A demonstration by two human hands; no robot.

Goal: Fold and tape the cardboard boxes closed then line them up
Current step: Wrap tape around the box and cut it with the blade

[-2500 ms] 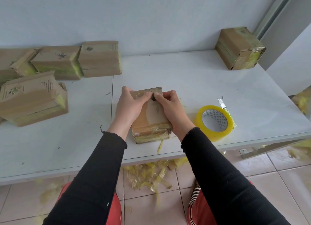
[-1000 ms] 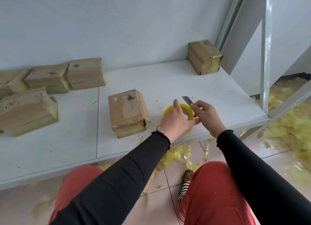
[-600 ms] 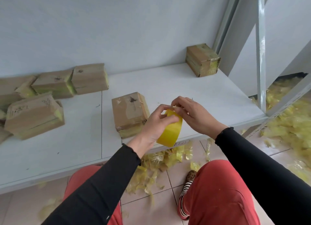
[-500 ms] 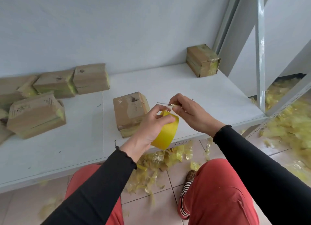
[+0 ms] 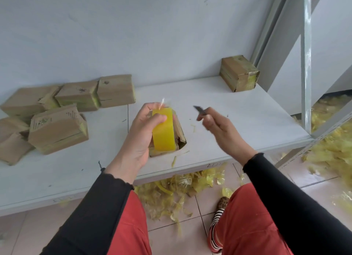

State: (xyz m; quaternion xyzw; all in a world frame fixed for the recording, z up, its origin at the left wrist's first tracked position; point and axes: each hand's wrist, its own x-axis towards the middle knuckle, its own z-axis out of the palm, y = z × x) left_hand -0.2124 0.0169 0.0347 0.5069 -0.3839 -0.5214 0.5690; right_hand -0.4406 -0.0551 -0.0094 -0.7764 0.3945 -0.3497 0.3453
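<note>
Now left hand [image 5: 140, 138] grips tape roll [image 5: 163, 130]; right hand [image 5: 221, 129] apart.

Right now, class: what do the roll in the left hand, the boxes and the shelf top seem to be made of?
Tape roll: glossy translucent yellow plastic film, by its sheen.
Boxes: matte brown cardboard, creased and torn at the edges, with yellowish tape on the ends.
Shelf top: smooth, pale and hard, probably painted metal or laminate; the look leaves it open.

Left hand [image 5: 140, 138] grips yellow tape roll [image 5: 163, 130] above brown cardboard box [image 5: 180, 131]; right hand [image 5: 223, 130] pinches small dark blade [image 5: 200, 110].
</note>
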